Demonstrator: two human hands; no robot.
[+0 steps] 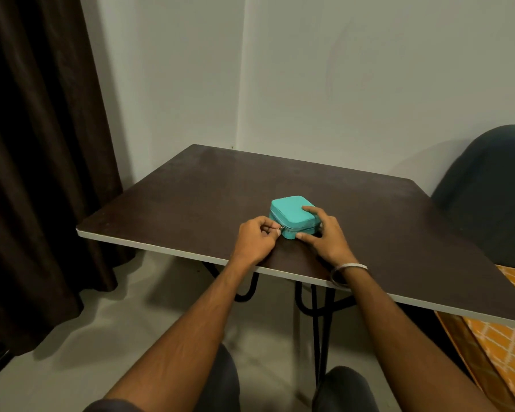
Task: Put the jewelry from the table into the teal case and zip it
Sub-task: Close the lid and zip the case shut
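The teal case (290, 211) lies closed and flat on the dark brown table (191, 197), near the front edge. My left hand (257, 240) pinches the small metal zipper pull (281, 228) at the case's front left corner. My right hand (324, 233) holds the case steady, with fingers on its lid and the thumb against its front side. A metal bangle (350, 267) circles my right wrist. No loose jewelry shows on the table.
A dark curtain (36, 144) hangs at the left. A dark chair back (494, 185) stands beyond the table's right side, and orange patterned fabric (506, 337) lies below it. Black table legs (318, 307) and my knees sit under the table's front edge.
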